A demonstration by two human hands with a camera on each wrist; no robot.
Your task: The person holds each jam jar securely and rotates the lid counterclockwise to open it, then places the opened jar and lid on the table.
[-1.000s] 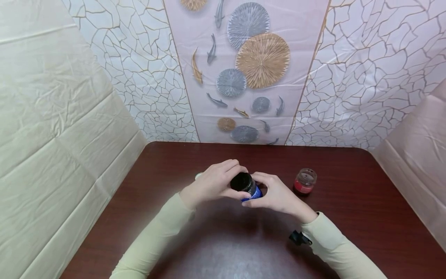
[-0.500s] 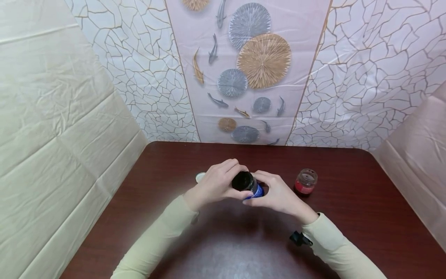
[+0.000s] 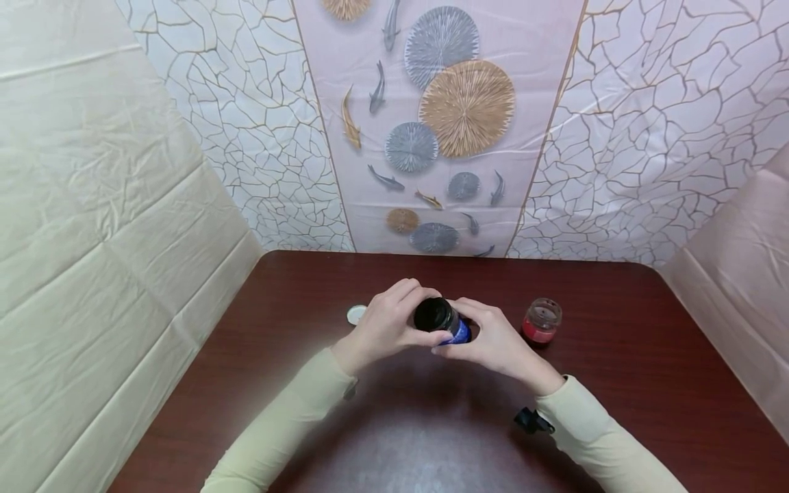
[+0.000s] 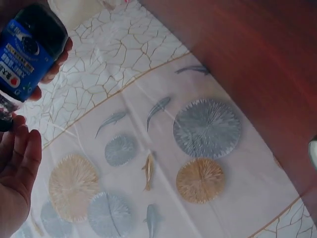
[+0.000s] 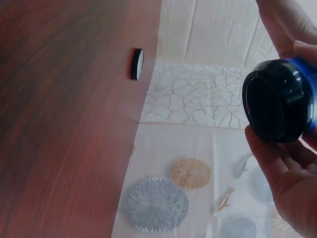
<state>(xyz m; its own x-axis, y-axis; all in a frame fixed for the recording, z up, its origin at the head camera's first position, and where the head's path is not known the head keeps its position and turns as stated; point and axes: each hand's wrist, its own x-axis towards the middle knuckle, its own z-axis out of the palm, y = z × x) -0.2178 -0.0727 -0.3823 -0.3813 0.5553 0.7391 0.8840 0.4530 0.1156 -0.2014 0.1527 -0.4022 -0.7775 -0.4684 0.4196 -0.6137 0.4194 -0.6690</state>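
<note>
Both hands hold a dark glass jar with a blue label (image 3: 459,332), raised over the table and tilted, its open mouth facing the head camera. My left hand (image 3: 397,318) grips it near the mouth, thumb along the near side. Around the lower part curl the fingers and thumb of my right hand (image 3: 487,339). The printed label of the jar (image 4: 22,62) shows in the left wrist view, its mouth end close to the left fingers. From the right wrist, the jar's dark base (image 5: 270,104) is visible. The inside looks dark.
A round lid (image 3: 355,314), white inside with a black rim, lies on the table left of the left hand. To the right stands an open glass jar with a red label (image 3: 540,322). The dark red-brown table (image 3: 308,281) ends at patterned cloth walls.
Both hands and the blue-labelled jar have shifted slightly up and to the right in the head view. More of the white lid shows beside the left hand.
</note>
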